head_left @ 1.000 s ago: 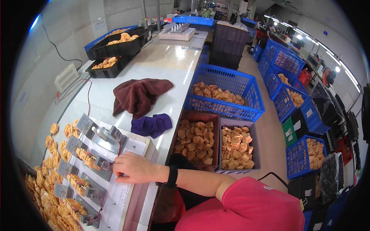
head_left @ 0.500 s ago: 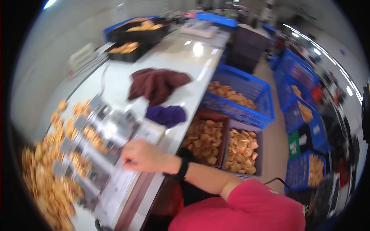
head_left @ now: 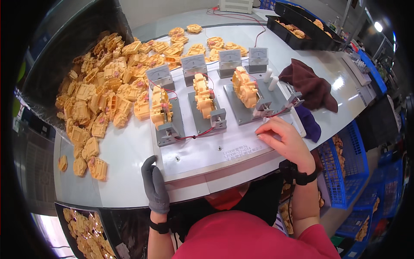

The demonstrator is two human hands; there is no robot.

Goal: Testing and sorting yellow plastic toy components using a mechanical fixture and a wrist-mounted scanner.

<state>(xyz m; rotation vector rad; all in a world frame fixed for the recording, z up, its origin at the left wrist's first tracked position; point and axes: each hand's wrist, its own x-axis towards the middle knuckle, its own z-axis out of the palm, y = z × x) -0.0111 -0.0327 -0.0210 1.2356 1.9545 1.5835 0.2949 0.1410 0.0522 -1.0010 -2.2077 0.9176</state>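
Note:
My left hand [head_left: 156,187], in a grey glove, rests at the table's front edge with its fingers stretched along the near left corner of a white test fixture [head_left: 202,157]. Bare and loosely bent, my right hand [head_left: 282,140] lies over the fixture's right end; its thumb and fingers are apart and nothing shows between them. Yellow plastic gearbox housings sit in three grey mounts: a left one [head_left: 160,105], a middle one [head_left: 203,96] and a right one [head_left: 245,88]. White posts [head_left: 273,82] stand at the right end. Several analog meters [head_left: 194,64] line the back.
A large heap of yellow housings [head_left: 108,86] covers the table's left side. A brown cloth [head_left: 309,84] and a purple cloth [head_left: 308,123] lie right of the fixture. Black trays [head_left: 293,34] stand at the back right. Blue crates [head_left: 345,172] stand below, at right.
My view has swung left from the aisle to the fixture. My left hand has come into view. My right hand is still at the fixture's right end.

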